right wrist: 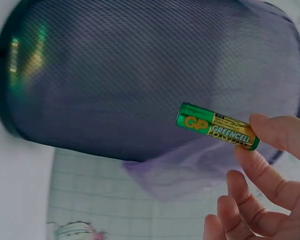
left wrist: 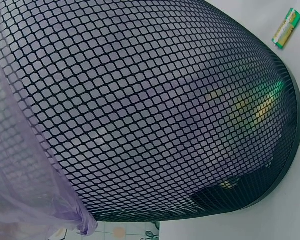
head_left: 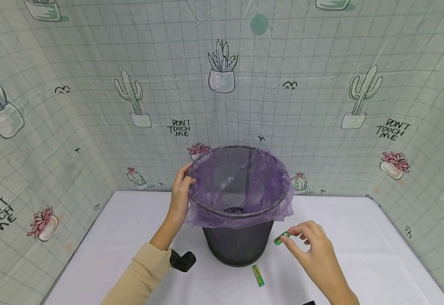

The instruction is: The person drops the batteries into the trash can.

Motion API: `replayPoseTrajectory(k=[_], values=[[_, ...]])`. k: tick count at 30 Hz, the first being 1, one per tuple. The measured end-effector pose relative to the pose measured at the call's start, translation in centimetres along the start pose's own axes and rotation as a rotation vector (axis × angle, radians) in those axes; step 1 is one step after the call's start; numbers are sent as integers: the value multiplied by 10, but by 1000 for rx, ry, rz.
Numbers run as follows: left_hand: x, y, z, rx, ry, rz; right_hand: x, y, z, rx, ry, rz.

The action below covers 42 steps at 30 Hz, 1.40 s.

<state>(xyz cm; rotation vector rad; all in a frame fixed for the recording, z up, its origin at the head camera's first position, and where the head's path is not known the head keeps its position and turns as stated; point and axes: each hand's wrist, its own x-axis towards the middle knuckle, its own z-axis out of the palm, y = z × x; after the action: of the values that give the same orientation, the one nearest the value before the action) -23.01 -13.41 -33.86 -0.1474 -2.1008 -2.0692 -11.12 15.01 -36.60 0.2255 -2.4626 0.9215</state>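
Note:
A black mesh wastebasket [head_left: 237, 248] stands upright on the table, lined with a purple plastic bag [head_left: 267, 186] folded over its rim. My left hand [head_left: 181, 186] grips the rim at the left side, thumb on the near side. Between the thumb and forefinger of my right hand [head_left: 309, 243] is a green and gold battery [right wrist: 217, 126], pinched by one end, to the right of the wastebasket and below its rim. Another green battery [head_left: 258, 275] lies on the table in front of the wastebasket. Through the mesh in the left wrist view, blurred green and yellow shapes show near the bottom.
The table has a white cover [head_left: 359, 241]. Behind it and along both sides hangs a grid-patterned cloth [head_left: 244, 114] printed with cacti. A black strap piece [head_left: 183, 260] is by the left sleeve [head_left: 142, 271].

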Motion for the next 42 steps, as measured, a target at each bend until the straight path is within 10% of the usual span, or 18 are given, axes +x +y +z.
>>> replayPoseTrajectory(k=[17,42], values=[[0,0,0,-21,1,11,53,-45,-44,157,81,-154],[-1,2,2,1,15,3,74,-55,-13,191,-23,-213]])
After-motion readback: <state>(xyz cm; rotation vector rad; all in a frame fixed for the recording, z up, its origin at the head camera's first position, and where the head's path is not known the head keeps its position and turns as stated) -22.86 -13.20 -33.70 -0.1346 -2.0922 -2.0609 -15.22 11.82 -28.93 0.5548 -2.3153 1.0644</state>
